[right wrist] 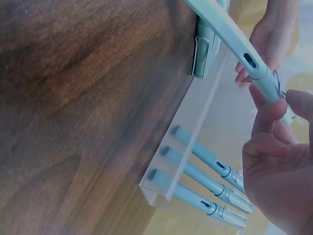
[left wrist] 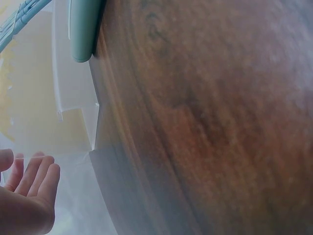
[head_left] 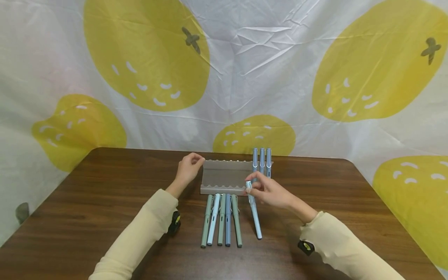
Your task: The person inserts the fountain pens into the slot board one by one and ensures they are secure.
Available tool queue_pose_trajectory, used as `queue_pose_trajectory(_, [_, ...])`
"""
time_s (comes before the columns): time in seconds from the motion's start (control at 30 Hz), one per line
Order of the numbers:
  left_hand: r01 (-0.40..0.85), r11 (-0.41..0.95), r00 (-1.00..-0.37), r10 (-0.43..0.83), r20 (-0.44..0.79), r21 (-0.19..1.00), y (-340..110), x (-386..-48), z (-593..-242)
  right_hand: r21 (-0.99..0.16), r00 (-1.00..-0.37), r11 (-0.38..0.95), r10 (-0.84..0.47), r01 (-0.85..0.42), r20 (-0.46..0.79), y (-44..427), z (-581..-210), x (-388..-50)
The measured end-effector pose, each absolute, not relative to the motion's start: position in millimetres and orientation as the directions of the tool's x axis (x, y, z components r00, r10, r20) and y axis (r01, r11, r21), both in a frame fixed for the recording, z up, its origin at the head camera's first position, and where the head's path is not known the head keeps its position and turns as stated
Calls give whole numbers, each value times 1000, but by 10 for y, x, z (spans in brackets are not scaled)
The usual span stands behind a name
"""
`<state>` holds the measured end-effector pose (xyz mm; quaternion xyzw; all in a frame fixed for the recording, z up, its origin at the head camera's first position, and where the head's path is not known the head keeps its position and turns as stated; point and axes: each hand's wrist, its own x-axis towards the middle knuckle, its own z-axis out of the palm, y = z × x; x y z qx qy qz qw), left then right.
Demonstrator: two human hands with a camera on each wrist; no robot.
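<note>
A translucent pen rack (head_left: 224,190) with scalloped edges stands on the table. At its far left corner my left hand (head_left: 189,168) pinches the edge between thumb and fingers. My right hand (head_left: 271,191) holds a light blue pen (head_left: 255,217) by its capped end, over the rack's front right part; the barrel slants down toward me. In the right wrist view, thumb and fingertips grip this pen (right wrist: 230,39) near its clip. Three blue pens (head_left: 262,157) lie side by side at the rack's right end, partly hidden by my right hand in the head view.
In front of the rack, several pens lie in a row: green pens (head_left: 221,221), a light blue pen (head_left: 213,221) and a darker blue pen (head_left: 228,221). The brown wooden table (head_left: 122,202) meets a white cloth (head_left: 231,77) with yellow fruit prints behind.
</note>
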<state>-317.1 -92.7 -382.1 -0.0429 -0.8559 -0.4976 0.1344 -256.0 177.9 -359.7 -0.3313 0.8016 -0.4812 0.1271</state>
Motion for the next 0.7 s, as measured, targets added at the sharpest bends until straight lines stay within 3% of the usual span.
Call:
queue_pose_trajectory(0.27, [203, 492, -963, -57, 265, 847, -931, -3180, -3839, -736, -795, 446, -570, -510, 205, 1681, -3342, -2362])
queue_pose_trajectory(0.7, [214, 492, -958, -62, 279, 844, -917, -3182, -3832, -760, -855, 454, -455, -465, 250, 1696, -3222, -2387])
